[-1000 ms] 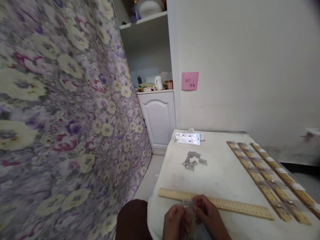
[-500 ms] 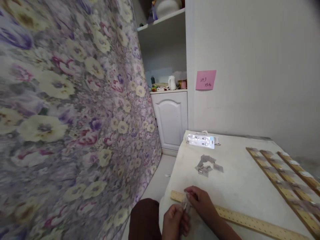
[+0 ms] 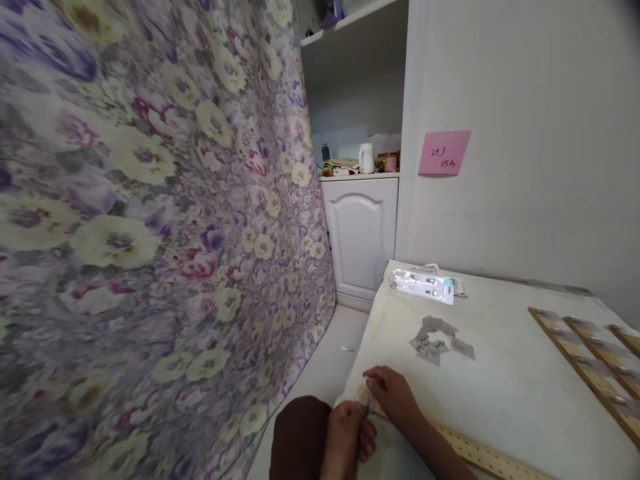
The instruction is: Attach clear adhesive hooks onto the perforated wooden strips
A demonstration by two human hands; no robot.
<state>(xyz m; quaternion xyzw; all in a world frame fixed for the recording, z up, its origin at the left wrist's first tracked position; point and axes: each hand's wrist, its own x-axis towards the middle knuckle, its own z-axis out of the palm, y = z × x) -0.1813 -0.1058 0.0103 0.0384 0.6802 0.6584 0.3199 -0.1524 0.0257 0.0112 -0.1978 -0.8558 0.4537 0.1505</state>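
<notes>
Over the near left corner of the white table, my left hand [image 3: 347, 427] is closed, pinching a small clear plastic packet [image 3: 369, 399] with something thin and dark in it. Just to the right, my right hand [image 3: 393, 395] has its thumb and index finger pinched at the packet's upper edge. A pale wooden strip with rows of holes [image 3: 483, 453] lies beneath my right forearm, which covers part of it. Beyond the hands, several small grey translucent packets [image 3: 430, 339] with shiny metal bits lie in a loose pile.
A clear blister pack [image 3: 423, 285] rests at the table's back left. Several wooden strips [image 3: 590, 367] bearing small packets lie on the right. A floral curtain [image 3: 175, 233] hangs at left, a white cabinet [image 3: 363, 233] behind. My knee [image 3: 300, 437] is beside the table edge.
The view has turned slightly left, so the table and wall have shifted right in the picture. Both hands stay together at the packet.
</notes>
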